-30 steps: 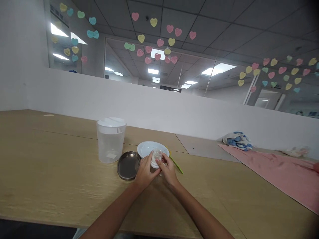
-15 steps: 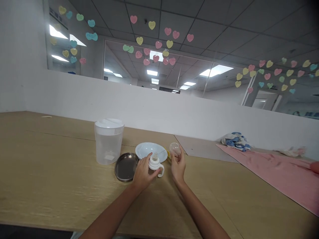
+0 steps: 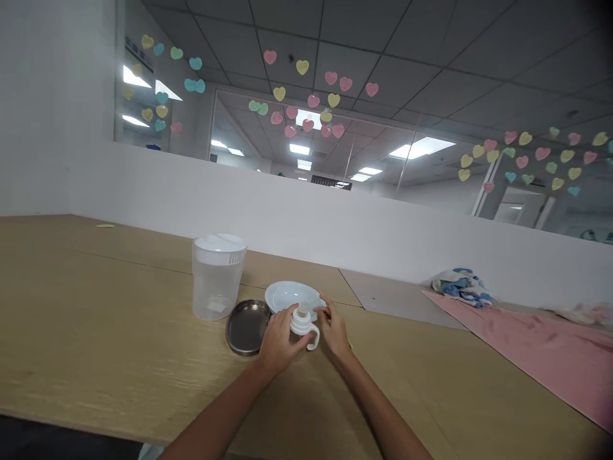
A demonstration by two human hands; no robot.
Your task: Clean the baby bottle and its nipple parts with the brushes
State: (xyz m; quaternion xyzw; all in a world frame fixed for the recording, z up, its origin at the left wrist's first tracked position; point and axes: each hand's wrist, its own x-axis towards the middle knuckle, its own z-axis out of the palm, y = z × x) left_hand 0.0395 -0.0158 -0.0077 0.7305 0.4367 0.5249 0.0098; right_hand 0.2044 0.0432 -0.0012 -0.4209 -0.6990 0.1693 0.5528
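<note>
L grip [image 3: 279,338] clasped on wht-topped btl [image 3: 299,324], clear teat [image 3: 303,308] up, wht hdl [image 3: 316,335]; R grip [image 3: 334,329]: can't tell.

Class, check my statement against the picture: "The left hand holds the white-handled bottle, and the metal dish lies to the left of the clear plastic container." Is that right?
Not quite: the metal dish lies to the right of the clear plastic container, as the head view shows. The left hand does hold the white-handled bottle.
</note>
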